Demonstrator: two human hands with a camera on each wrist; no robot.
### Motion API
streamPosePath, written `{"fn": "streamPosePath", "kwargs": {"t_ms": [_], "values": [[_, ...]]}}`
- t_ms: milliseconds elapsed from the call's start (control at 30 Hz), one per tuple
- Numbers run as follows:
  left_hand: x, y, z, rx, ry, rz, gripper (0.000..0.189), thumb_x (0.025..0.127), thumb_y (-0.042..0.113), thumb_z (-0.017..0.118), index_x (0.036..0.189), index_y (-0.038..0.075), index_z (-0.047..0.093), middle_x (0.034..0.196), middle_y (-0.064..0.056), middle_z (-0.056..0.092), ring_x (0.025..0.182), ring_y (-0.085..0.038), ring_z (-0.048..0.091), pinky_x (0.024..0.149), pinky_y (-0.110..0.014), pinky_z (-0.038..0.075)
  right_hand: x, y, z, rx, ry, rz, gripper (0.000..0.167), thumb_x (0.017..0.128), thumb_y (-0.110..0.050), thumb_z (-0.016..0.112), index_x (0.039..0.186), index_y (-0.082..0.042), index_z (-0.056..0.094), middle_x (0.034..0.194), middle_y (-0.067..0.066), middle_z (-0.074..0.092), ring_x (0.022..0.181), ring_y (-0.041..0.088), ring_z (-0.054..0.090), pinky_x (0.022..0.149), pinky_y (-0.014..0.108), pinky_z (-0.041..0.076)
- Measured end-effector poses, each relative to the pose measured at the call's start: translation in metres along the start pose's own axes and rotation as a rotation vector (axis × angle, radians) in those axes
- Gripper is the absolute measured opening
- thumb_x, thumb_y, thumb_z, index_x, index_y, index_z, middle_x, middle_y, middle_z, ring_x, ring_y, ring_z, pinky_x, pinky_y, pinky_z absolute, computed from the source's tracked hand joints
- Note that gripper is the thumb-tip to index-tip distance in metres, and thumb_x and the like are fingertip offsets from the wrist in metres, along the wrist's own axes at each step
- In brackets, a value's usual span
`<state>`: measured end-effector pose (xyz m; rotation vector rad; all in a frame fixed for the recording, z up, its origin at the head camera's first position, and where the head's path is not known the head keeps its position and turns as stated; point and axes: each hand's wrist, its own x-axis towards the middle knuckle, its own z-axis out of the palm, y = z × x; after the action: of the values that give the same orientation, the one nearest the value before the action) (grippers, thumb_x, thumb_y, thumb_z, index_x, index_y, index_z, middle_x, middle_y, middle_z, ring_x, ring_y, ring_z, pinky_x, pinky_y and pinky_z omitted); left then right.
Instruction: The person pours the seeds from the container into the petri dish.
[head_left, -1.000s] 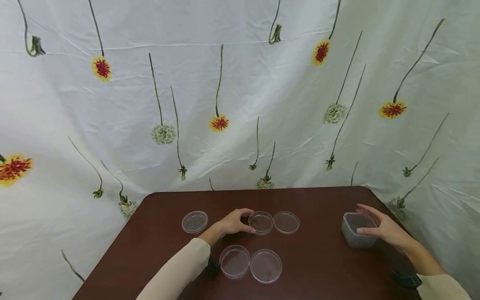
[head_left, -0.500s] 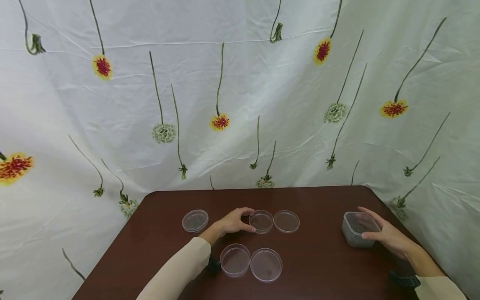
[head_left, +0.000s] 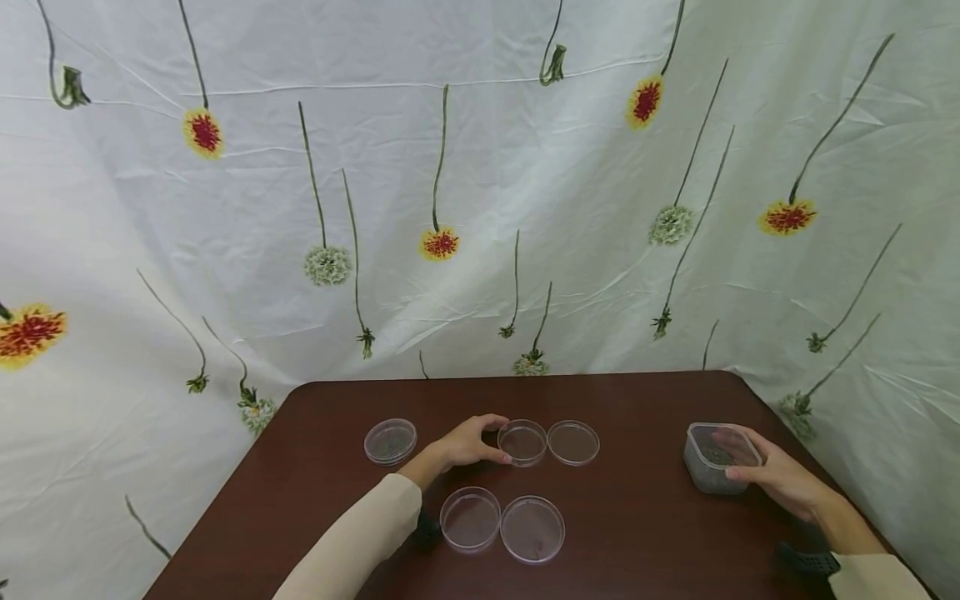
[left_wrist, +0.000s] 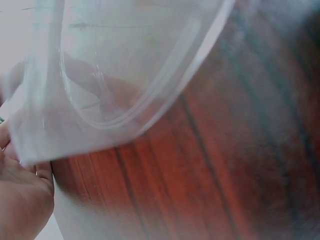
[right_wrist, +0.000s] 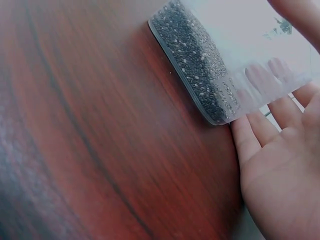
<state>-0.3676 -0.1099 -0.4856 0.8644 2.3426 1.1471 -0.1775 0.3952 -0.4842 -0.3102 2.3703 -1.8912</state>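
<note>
In the head view my left hand [head_left: 467, 444] holds the left side of a clear petri dish [head_left: 522, 442], thumb at its near edge and fingers at its far edge. A second petri dish half [head_left: 573, 443] sits right beside it. My right hand [head_left: 780, 475] grips the right side of a clear square plastic container [head_left: 711, 477], its thumb at the near rim. Through the wall in the right wrist view show tiny dark seeds [right_wrist: 182, 47], heaped low inside, with fingers [right_wrist: 262, 77] behind the plastic. A large clear dish [left_wrist: 135, 120] fills much of the left wrist view.
Two larger clear dishes [head_left: 470, 520] [head_left: 532, 530] lie side by side nearer the body. Another dish [head_left: 390, 442] with greyish contents stands at the back left. The brown table [head_left: 637, 550] ends at a flower-printed cloth [head_left: 480, 167] behind.
My right hand's thumb has moved back from over the container's opening to its near right rim, and the raised fingers have come down around its far right side. The left hand stays put.
</note>
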Motion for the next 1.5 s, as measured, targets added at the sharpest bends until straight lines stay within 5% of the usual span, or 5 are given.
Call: {"fn": "streamPosePath", "kwargs": {"t_ms": [333, 800, 1067, 1500], "values": [[-0.001, -0.002, 0.000, 0.014, -0.010, 0.011, 0.070, 0.088, 0.021, 0.086, 0.148, 0.003, 0.054, 0.144, -0.014, 0.056, 0.138, -0.036, 0.046, 0.113, -0.054, 0.035, 0.009, -0.002, 0.004, -0.014, 0.094, 0.048, 0.065, 0.103, -0.005, 0.062, 0.158, 0.000, 0.027, 0.140, -0.014, 0.047, 0.122, -0.009, 0.049, 0.090, 0.019, 0.045], [0.001, -0.001, -0.001, -0.018, 0.001, 0.006, 0.069, 0.088, 0.020, 0.087, 0.147, 0.004, 0.054, 0.144, -0.013, 0.056, 0.139, -0.036, 0.046, 0.114, -0.054, 0.034, 0.032, -0.022, 0.014, -0.124, 0.152, 0.048, 0.079, 0.097, -0.010, 0.074, 0.157, 0.007, 0.026, 0.156, 0.034, 0.034, 0.118, -0.013, 0.046, 0.088, 0.019, 0.046], [-0.001, -0.001, -0.001, -0.010, -0.001, 0.003, 0.069, 0.088, 0.021, 0.087, 0.147, 0.005, 0.054, 0.144, -0.013, 0.056, 0.138, -0.035, 0.046, 0.114, -0.053, 0.035, 0.051, -0.035, 0.026, -0.183, 0.148, 0.038, 0.079, 0.094, -0.013, 0.078, 0.156, 0.005, 0.031, 0.154, 0.033, 0.039, 0.141, 0.048, 0.035, 0.089, 0.026, 0.049], [-0.001, 0.000, -0.003, -0.018, -0.006, -0.003, 0.069, 0.087, 0.021, 0.087, 0.146, 0.005, 0.056, 0.144, -0.013, 0.056, 0.139, -0.036, 0.046, 0.115, -0.054, 0.034, 0.081, -0.047, 0.050, -0.161, 0.150, -0.001, 0.081, 0.091, -0.011, 0.081, 0.154, 0.006, 0.034, 0.152, 0.032, 0.042, 0.141, 0.048, 0.037, 0.089, 0.026, 0.049]]}}
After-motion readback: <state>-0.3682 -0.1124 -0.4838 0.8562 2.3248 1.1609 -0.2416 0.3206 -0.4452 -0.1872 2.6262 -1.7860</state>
